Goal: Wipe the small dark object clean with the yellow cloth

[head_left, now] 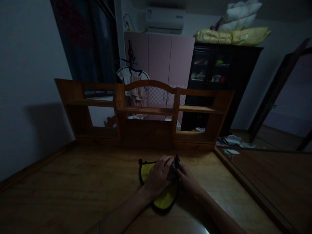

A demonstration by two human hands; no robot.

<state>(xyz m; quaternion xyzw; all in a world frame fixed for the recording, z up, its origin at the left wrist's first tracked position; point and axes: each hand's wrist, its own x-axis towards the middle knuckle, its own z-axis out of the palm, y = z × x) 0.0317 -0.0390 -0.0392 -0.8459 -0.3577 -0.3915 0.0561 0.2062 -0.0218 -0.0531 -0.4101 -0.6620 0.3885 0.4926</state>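
Observation:
A flat yellow piece with black edging (166,199), perhaps a pouch, lies on the wooden surface (73,188) in front of me. My left hand (159,175) rests across its middle, fingers bent around a dark grey, crumpled-looking part (172,172). From the right, my right hand (187,178) closes its fingers on the dark upper right edge of the same piece. The yellow shows to the left of and below my left hand. Dim light and my fingers hide what exactly lies between the two hands.
A wooden shelf unit (146,112) with small drawers stands along the far edge. A raised wooden rail (246,182) runs down the right side, and a white wall (31,97) borders the left. Pink wardrobe doors (159,61) and a dark cabinet (226,71) stand behind.

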